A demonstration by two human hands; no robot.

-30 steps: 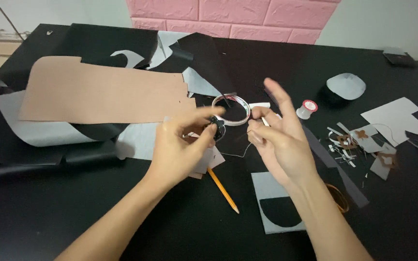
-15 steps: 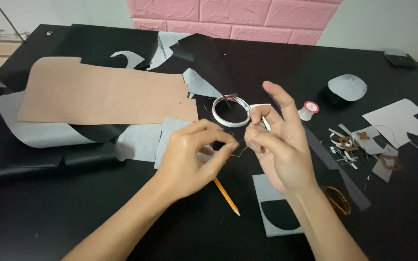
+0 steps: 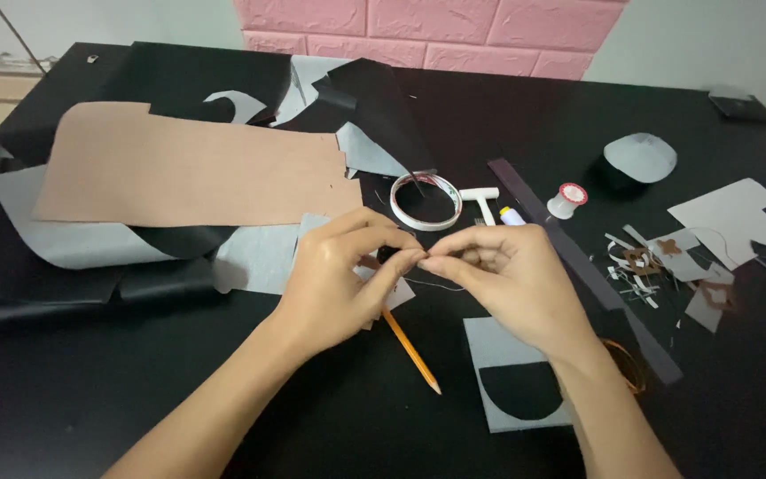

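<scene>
My left hand (image 3: pixel 339 284) and my right hand (image 3: pixel 507 275) meet fingertip to fingertip above the black table (image 3: pixel 90 399). The left thumb and fingers pinch a small dark piece (image 3: pixel 387 256). The right fingertips are closed on a thin thread (image 3: pixel 441 286) that sags just below the two hands. An orange pencil (image 3: pixel 411 352) lies under them, pointing toward me. A white tape roll (image 3: pixel 425 201) lies flat just beyond the hands, untouched.
A large tan sheet (image 3: pixel 188 168) and grey and black sheets cover the left. A grey square with a black half circle (image 3: pixel 516 386) lies by my right wrist. A white T-shaped tool (image 3: pixel 482 200), a small spool (image 3: pixel 567 200), a dark strip (image 3: pixel 578 266) and scraps (image 3: pixel 649 257) lie to the right.
Both hands came down and toward me, away from the tape roll. The right hand's raised, spread fingers have closed into a pinch against the left fingertips.
</scene>
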